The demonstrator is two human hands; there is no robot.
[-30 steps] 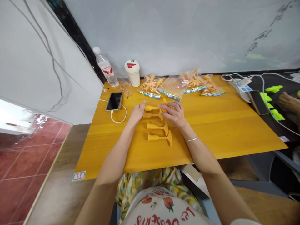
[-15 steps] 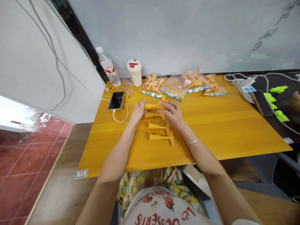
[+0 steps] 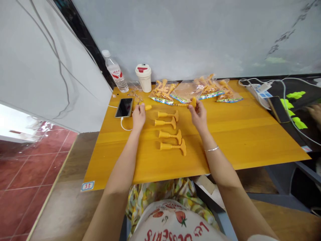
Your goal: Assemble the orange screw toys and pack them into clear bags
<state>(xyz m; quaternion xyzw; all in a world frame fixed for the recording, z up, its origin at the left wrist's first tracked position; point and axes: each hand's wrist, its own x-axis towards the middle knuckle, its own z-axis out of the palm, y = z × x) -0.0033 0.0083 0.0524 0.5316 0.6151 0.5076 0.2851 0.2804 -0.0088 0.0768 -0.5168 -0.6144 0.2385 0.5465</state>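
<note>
My left hand (image 3: 138, 117) is closed on a small yellow piece (image 3: 148, 107) near the phone. Farther right, my right hand (image 3: 199, 115) grips a yellow T-shaped handle (image 3: 194, 101) with a ribbed shaft that points left, just in front of the bags. Between and below my hands, several yellow T-handled pieces lie in a column on the table, handles to the right: a top one (image 3: 168, 114), one under it (image 3: 165, 123), then a third (image 3: 170, 135) and the nearest (image 3: 173, 146).
Clear bags (image 3: 163, 91) of yellow parts lie along the back of the wooden table (image 3: 245, 134). At the back left are a bottle (image 3: 116, 73), a white cup (image 3: 144, 78) and a cabled phone (image 3: 124, 107). A person's hand (image 3: 314, 112) shows at the right beside yellow-green pieces (image 3: 299, 123).
My hands have moved apart, left hand leftward and right hand rightward, each with a yellow part. The yellow piece formerly between them now lies uncovered at the top of the column.
</note>
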